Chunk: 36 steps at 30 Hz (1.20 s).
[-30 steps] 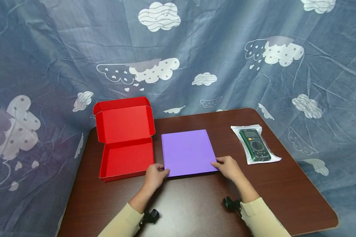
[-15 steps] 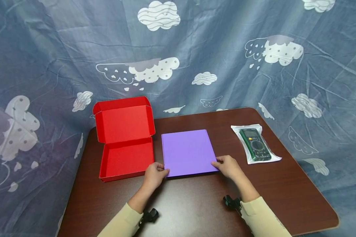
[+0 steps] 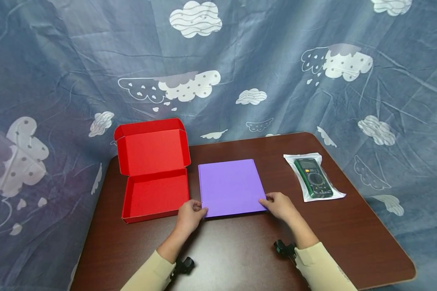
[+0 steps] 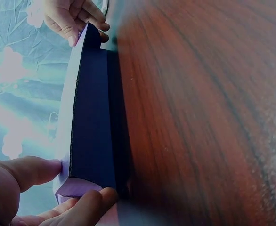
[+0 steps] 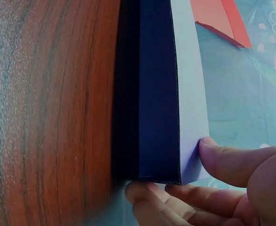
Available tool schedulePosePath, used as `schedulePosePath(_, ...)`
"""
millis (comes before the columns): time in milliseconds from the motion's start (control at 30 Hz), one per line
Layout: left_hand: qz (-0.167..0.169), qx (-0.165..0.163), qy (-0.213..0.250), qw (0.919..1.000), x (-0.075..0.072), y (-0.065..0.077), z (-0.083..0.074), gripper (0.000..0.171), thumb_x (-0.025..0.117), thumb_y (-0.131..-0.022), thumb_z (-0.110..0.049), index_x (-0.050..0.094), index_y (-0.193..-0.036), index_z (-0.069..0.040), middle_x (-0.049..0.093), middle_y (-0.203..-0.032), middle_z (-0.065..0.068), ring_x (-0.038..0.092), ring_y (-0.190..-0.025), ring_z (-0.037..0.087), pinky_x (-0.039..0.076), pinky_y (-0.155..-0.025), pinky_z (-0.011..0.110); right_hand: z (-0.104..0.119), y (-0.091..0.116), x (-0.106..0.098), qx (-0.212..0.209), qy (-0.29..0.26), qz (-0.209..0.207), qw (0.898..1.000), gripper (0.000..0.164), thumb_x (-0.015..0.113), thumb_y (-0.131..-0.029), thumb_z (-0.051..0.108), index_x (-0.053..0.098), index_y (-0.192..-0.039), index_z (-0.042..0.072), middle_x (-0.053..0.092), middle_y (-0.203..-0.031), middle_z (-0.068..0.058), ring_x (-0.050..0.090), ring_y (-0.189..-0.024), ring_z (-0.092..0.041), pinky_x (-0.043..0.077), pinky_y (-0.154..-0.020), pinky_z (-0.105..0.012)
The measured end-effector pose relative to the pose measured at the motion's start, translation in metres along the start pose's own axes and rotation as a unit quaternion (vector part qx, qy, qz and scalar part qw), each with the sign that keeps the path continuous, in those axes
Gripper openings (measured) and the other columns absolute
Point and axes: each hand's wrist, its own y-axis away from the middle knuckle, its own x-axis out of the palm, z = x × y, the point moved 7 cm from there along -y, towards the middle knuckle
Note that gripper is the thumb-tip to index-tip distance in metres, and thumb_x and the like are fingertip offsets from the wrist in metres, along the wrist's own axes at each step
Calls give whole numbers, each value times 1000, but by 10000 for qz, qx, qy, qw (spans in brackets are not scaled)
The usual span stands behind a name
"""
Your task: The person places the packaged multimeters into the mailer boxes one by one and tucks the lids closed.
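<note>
A flat purple cardboard box (image 3: 231, 186), lid down, lies mid-table. My left hand (image 3: 190, 214) grips its near left corner, thumb on the top and fingers along the side. The near right corner is pinched the same way by my right hand (image 3: 282, 205). Seen from the left wrist, the box's front wall (image 4: 93, 117) is dark with shadow, and both hands show at its two ends. In the right wrist view the thumb (image 5: 223, 157) presses the lid's edge, with curled fingers (image 5: 154, 202) at the corner. The inside of the box is hidden.
To the left stands a red cardboard box (image 3: 158, 196) with its lid raised, its side close to my left hand. A green multimeter (image 3: 314, 178) in a clear-and-white pouch lies on the right of the brown table (image 3: 349, 242). A blue cloud-print curtain (image 3: 262, 48) hangs behind.
</note>
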Motion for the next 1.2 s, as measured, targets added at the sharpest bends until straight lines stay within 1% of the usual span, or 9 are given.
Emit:
schedulePosePath(167, 147, 108, -92, 9998, -2, 0, -4, 31, 81, -83, -5, 65, -106, 8, 75, -91, 18, 74, -83, 28, 58, -68, 36, 1, 1, -7, -190, -5, -2, 9998, 56, 75, -93, 28, 60, -130, -12, 73, -101, -18, 68, -96, -32, 52, -87, -52)
schedulePosePath(300, 299, 411, -768, 9957, -2, -2, -14, 48, 83, -82, -6, 61, -123, 5, 74, -100, 19, 72, -90, 31, 58, -74, 43, 9, 0, -12, -721, 5, -39, 9974, 67, 82, -86, 18, 52, -141, -7, 71, -98, -13, 68, -91, -29, 52, -83, -51)
schedulePosePath(400, 365, 738, -1509, 9851, -1, -3, -23, 56, 84, -82, -10, 60, -131, 2, 73, -104, 20, 71, -92, 34, 57, -79, 47, 16, -1, -11, -1107, 303, 19, 9934, 71, 84, -83, 10, 50, -145, -2, 70, -107, -18, 67, -99, -32, 52, -88, -53)
schedulePosePath(500, 477, 1061, -2116, 9704, 3, -4, -29, 57, 83, -83, -11, 60, -134, 1, 72, -108, 22, 71, -96, 37, 56, -86, 49, 22, -1, -7, -1342, 727, 86, 9882, 69, 82, -83, 5, 52, -144, -1, 66, -122, -26, 64, -112, -40, 48, -96, -56)
schedulePosePath(567, 554, 1214, -2405, 9614, 6, -5, -31, 56, 83, -83, -11, 61, -134, 1, 72, -110, 23, 71, -99, 38, 56, -88, 49, 23, -1, -6, -1393, 922, 55, 9859, 66, 80, -82, 2, 54, -143, -1, 62, -131, -29, 59, -122, -44, 45, -101, -58)
schedulePosePath(733, 659, 1476, -2856, 9446, 11, -6, -34, 53, 83, -83, -11, 62, -130, 2, 71, -108, 23, 71, -98, 36, 56, -87, 48, 23, -1, -3, -1488, 1143, -138, 9821, 61, 77, -81, -3, 57, -139, -2, 62, -130, -28, 59, -123, -44, 45, -102, -58)
schedulePosePath(933, 508, 1768, -3277, 9267, 15, -5, -35, 42, 85, -81, -12, 64, -116, -2, 65, -94, 16, 69, -81, 35, 57, -71, 46, 21, -4, 1, -1596, 1303, -442, 9775, 54, 79, -80, -4, 58, -130, 0, 66, -122, -24, 63, -115, -40, 49, -96, -55)
schedulePosePath(1067, 329, 1944, -3428, 9185, 17, -6, -34, 36, 86, -80, -13, 60, -103, -5, 59, -85, 13, 66, -69, 35, 54, -60, 45, 17, -7, 4, -1643, 1442, -642, 9737, 52, 80, -79, -4, 58, -125, 4, 66, -116, -20, 66, -106, -37, 53, -87, -54)
schedulePosePath(1200, 178, 2053, -3483, 9145, 18, -6, -33, 36, 86, -79, -13, 58, -101, -5, 57, -84, 13, 65, -64, 36, 53, -56, 46, 16, -7, 7, -1800, 1522, -907, 9676, 51, 83, -76, -4, 57, -120, 6, 66, -111, -16, 67, -98, -35, 54, -80, -52)
